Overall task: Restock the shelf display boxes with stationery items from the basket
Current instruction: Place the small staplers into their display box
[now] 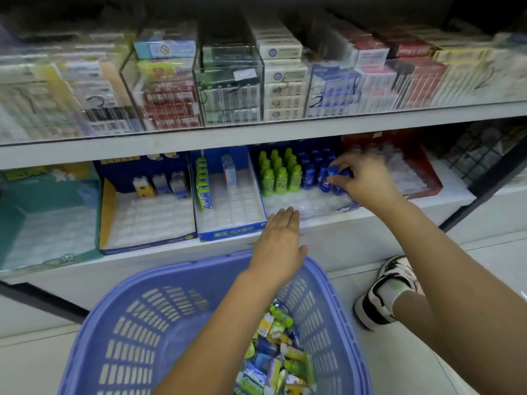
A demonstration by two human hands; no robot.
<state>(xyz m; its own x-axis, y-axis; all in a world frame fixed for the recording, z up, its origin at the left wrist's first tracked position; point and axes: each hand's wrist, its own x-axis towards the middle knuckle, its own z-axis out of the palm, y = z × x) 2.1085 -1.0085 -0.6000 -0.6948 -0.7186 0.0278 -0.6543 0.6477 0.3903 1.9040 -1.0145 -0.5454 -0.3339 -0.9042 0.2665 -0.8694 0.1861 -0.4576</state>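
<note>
Right hand grip: the right hand reaches into the lower shelf, its fingers and thumb curled down around a cluster of small blue bottles at the front of the blue rows. How many it pinches cannot be told.
Blue bottles' place: they stand upright on the right half of a clear moulded plastic tray, whose front rows are bare.
Neighbours in the tray: small green bottles with green caps stand in rows just left of the blue ones.
Left hand: the left hand is flat, palm down, with straight fingers pressed together and holding nothing. Its fingertips lie at the tray's front edge, but contact cannot be told.
Basket: a lavender slotted plastic basket sits on the floor below the shelf, with the left forearm crossing over it.
Basket contents: mixed small stationery packs in green, yellow and blue are heaped at its right side.
Other display boxes: left of the tray is a blue-fronted cardboard box with a few packs at the back, then a yellow-sided box, then a teal box. A red box is to the right.
Upper shelf: clear acrylic bins hold stacked packets.
Floor: a black-and-white sneaker is right of the basket.
</note>
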